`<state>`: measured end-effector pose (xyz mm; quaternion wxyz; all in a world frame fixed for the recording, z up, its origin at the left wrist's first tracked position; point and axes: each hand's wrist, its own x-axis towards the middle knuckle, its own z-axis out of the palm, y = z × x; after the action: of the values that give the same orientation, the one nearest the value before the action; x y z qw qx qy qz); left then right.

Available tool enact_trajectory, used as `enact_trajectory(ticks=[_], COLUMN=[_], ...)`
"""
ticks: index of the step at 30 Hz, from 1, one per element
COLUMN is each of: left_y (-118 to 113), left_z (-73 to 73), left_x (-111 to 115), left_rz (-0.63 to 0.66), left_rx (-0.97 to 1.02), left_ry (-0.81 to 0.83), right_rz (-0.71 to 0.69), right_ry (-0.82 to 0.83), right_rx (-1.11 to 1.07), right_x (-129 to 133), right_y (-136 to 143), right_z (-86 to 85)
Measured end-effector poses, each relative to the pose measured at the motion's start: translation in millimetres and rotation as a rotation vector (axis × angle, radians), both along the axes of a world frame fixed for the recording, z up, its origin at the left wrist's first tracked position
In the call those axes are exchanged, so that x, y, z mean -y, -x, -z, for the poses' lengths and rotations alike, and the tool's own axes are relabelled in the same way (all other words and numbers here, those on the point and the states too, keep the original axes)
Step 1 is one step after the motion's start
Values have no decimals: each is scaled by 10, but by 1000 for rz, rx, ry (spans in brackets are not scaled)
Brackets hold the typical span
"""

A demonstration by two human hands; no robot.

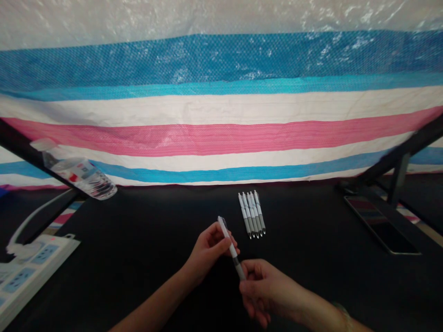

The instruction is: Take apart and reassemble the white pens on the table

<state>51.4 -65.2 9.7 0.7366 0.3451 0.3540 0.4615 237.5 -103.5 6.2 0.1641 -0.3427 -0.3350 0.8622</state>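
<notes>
1. Nearest the viewer, a person's right hand [259, 286] closes thumb and fingers around the grey lower end of a slim white-and-grey pen [233, 250], hiding its tip.
2. Just beyond, the left hand [209, 249] pinches the same pen's white barrel between thumb and fingers, so both hands share it, at a slant, over the middle of the black table [166, 216].
3. The pen should prove light and stiff, likely plastic: easily carried in one pinch, hardly fragile, though the smooth white barrel may slip or roll. The grey grip section looks the surest place to take hold; mid-barrel should serve for balance. The clip, being thin, is probably best left unstrained.
4. In looks, it is slender and straight, white above, with a dark band before the grey grip and a clip near its upper end.
5. Farther off, towards the table's far edge and right of its middle, five similar pens [252, 215] lie side by side, grey ends towards the viewer.
6. A dark phone [380, 226] rests along the table's right edge.
</notes>
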Motion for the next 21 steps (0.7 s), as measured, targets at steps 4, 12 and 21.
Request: enact_trajectory(ticks=[4, 12, 21], left_y=[6, 16, 25], left_z=[-3, -25, -32], left_x=[-13, -19, -23], left_rz=[-6, -5, -3], left_rx=[18, 30, 64], left_ry=[6, 34, 58], right_rz=[46, 112, 139], right_ry=[-3, -12, 28], right_rx=[16, -15, -55], right_x=[0, 11, 3], right_y=[0, 4, 13], right_z=[26, 94, 123])
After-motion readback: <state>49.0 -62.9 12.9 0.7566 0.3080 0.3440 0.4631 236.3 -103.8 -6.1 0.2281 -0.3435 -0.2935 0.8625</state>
